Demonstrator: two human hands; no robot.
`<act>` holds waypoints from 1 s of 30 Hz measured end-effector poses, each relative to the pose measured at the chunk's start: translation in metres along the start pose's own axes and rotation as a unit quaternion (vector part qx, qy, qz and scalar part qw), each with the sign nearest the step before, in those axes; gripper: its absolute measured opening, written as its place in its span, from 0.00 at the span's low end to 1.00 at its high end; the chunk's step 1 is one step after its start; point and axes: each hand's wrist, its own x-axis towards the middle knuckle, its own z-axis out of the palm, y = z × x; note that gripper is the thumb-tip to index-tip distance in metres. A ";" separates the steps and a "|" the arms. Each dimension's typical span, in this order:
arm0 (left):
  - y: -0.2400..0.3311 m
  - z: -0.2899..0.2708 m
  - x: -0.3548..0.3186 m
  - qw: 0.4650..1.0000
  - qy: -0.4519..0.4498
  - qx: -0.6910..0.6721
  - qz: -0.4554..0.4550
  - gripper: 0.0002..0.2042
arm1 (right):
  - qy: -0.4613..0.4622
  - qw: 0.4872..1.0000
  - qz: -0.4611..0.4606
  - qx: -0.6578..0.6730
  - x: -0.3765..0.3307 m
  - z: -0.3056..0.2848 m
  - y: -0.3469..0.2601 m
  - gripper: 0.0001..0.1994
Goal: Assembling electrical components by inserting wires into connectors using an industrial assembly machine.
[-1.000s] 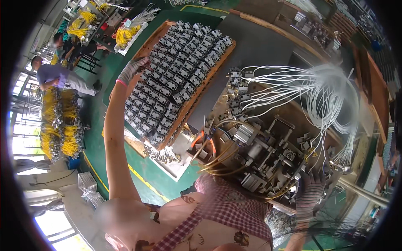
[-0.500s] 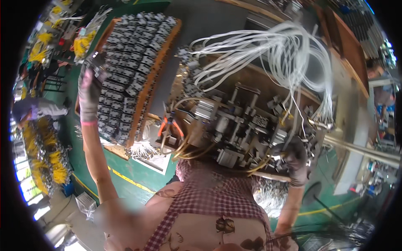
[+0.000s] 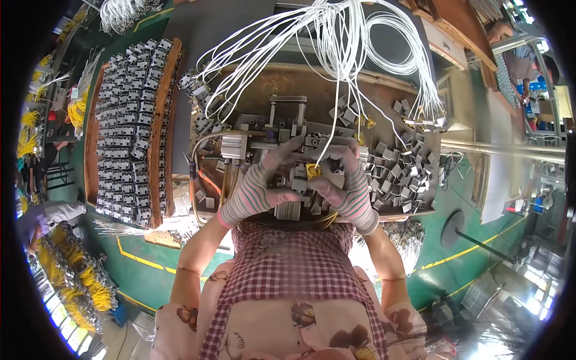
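Note:
My left hand [image 3: 259, 187], in a striped glove, reaches over the metal fixture [image 3: 290, 129] on the bench. Its fingers and thumb are spread apart, with fixture parts between them; I make out nothing held there. Opposite it, my right hand [image 3: 347, 180], gloved alike, has thumb and forefinger around a small yellow end piece [image 3: 313, 171]. A white cable [image 3: 327, 143] runs up from this piece to the large bundle of white cables [image 3: 336, 42] beyond the fixture. Exactly how the fingertips meet the yellow piece is hard to see.
Small grey metal blocks [image 3: 403, 180] lie heaped at the right of the bench. A wooden rack [image 3: 159, 144] full of grey-and-black blocks stands at the left. Orange-handled pliers [image 3: 207, 180] lie near the fixture's left side. A round-based stand [image 3: 454, 229] is on the green floor.
My left hand has come from the rack of blocks to the fixture. My right hand has moved in from the heap at the right, now with the yellow cable end at its fingers.

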 end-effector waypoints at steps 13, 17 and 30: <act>-0.015 -0.001 -0.011 0.959 0.035 0.263 0.101 0.50 | 0.003 0.994 -0.071 -0.078 0.013 0.007 0.008 0.24; -0.031 -0.007 -0.014 0.969 0.018 0.212 0.124 0.49 | -0.019 0.997 -0.077 -0.011 0.011 0.012 0.013 0.24; -0.031 -0.004 -0.016 0.963 0.065 0.218 0.147 0.52 | -0.026 0.993 -0.099 -0.050 0.016 0.014 0.018 0.22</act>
